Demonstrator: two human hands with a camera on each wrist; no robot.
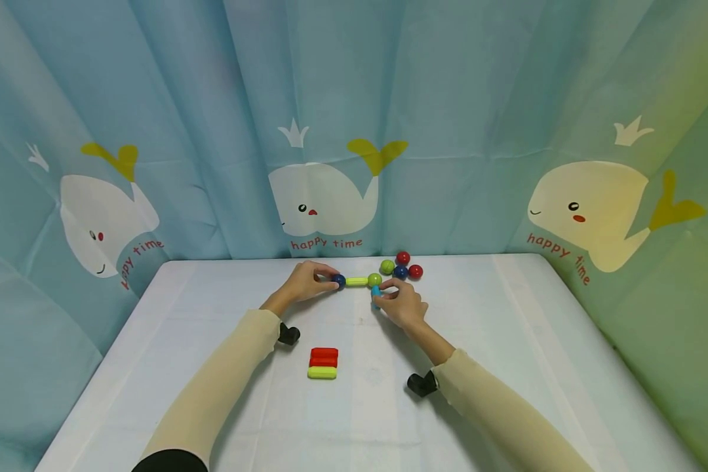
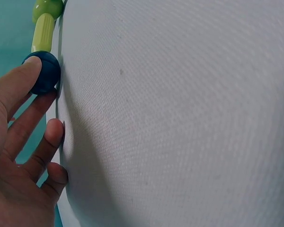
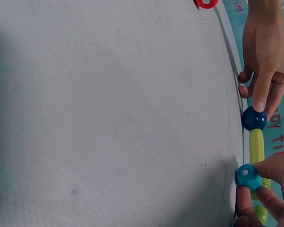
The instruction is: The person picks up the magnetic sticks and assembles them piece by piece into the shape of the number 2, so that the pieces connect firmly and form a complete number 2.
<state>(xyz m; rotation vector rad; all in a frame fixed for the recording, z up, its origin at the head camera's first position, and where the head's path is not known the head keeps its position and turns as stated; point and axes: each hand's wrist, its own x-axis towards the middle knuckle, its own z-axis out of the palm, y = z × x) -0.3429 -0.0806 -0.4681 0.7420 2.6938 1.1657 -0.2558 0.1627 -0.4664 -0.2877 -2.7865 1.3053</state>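
Note:
A dark blue ball (image 1: 339,281), a yellow-green rod (image 1: 356,282) and a green ball (image 1: 374,280) stand joined in a row near the table's far edge. My left hand (image 1: 309,282) pinches the blue ball between thumb and fingers; the left wrist view shows the thumb on the blue ball (image 2: 43,75), the other fingers loosely bent. With thumb and fingertips my right hand (image 1: 402,303) pinches a light blue rod (image 1: 376,298), whose far end meets or nearly meets the green ball. In the right wrist view the light blue rod (image 3: 247,177) shows end-on.
Right of the joined pieces lie loose balls: a green ball (image 1: 387,267), a blue ball (image 1: 400,273) and two red balls (image 1: 415,271). Nearer me, two red rods (image 1: 324,357) and a yellow-green rod (image 1: 322,373) lie side by side. A whale-print curtain (image 1: 448,131) hangs behind the table (image 1: 478,314).

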